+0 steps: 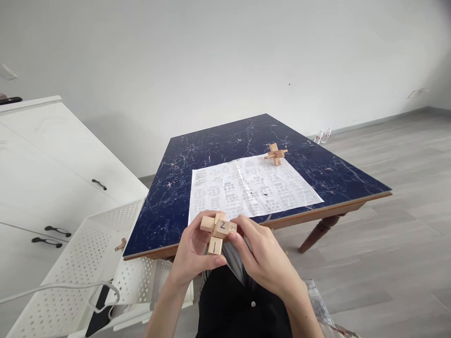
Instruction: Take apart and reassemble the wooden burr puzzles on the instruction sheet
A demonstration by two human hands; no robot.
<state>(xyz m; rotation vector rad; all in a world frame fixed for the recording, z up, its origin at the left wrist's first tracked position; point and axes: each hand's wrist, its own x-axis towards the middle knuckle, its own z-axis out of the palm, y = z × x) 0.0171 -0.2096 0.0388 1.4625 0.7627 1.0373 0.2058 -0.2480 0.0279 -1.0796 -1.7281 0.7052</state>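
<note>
A wooden burr puzzle [219, 227] of crossed light-wood bars is held up just in front of the table's near edge. Handwritten numbers 1 and 2 show on its bar ends, and a fainter mark is on the right one. My left hand [192, 251] grips it from the left and below, thumb by the bar marked 1. Closed on the right end, my right hand [259, 244] pinches the puzzle between thumb and fingers. A printed instruction sheet [243, 185] lies behind it, creased. On the sheet's far right corner stands a second wooden burr puzzle [276, 154].
The dark blue marbled table [211, 145] has a wooden edge and a turned leg [320, 231]. At left are white cabinets [45, 173] and a perforated white basket [66, 267] with a cable [59, 285]. Plastic bottles [322, 136] stand on the floor beyond the table.
</note>
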